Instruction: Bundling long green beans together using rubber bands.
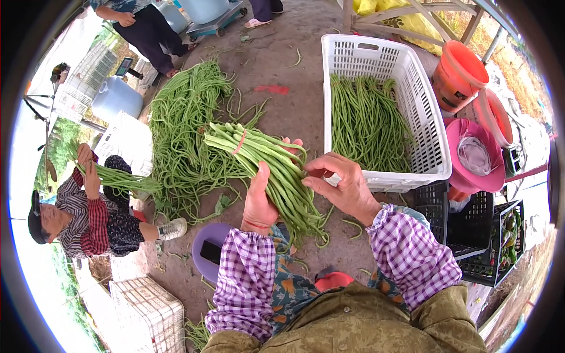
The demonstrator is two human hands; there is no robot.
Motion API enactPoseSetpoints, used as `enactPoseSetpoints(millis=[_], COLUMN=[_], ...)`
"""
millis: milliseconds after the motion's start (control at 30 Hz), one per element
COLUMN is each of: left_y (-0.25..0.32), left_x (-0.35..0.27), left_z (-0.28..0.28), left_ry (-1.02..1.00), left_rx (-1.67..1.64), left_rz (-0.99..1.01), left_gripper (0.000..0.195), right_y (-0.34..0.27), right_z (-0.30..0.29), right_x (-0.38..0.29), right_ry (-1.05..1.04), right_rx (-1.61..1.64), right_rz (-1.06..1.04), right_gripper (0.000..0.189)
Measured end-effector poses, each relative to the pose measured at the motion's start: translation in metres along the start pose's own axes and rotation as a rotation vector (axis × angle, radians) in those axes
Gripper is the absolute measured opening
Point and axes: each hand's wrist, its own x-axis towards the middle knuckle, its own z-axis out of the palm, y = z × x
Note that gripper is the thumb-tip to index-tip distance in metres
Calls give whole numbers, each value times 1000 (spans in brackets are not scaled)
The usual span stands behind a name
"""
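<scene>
A bundle of green yardlong beans (pixel 278 172) lies across my left hand (pixel 261 198), whose thumb presses on the near side while fingertips show beyond it. A reddish band (pixel 239 142) circles the bundle near its upper left end. My right hand (pixel 342 178) is at the bundle's right side, thumb and fingers bent close together by the bean edge; whether they pinch a bean cannot be made out. Past it stands a white slatted plastic crate (pixel 423 101) with yardlong beans (pixel 368 125) laid lengthwise inside. A large loose heap of beans (pixel 190 132) covers the ground to the left.
A seated person (pixel 88 207) at left holds beans. Another person (pixel 141 35) stands at the back. Orange buckets (pixel 459 77), a pink hat (pixel 479 163) and black crates (pixel 470 225) line the right. A purple stool (pixel 203 238) bears a phone (pixel 211 252). White crates (pixel 150 304) stand lower left.
</scene>
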Motion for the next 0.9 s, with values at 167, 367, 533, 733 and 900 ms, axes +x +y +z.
enactPoseSetpoints(millis=[167,367,533,733,900], left_y=[-5,-9,-7,-8,-13], left_x=[-1,0,-3,-3,-4], left_z=[0,2,7,4,5], left_ry=[-24,49,108,127,209], left_rx=[138,234,297,293,238], left_rz=[-4,38,0,-59,-71], left_gripper=[62,58,60,52,47], right_y=[6,5,-3,-9,-6], right_z=[7,-1,-4,-11,-10], right_x=[3,2,3,5,7], right_ry=[33,-117,-105,-110,-192], right_rx=[73,304,296,364,382], right_rz=[43,204,158,231,311], right_gripper=[18,13,14,19,20])
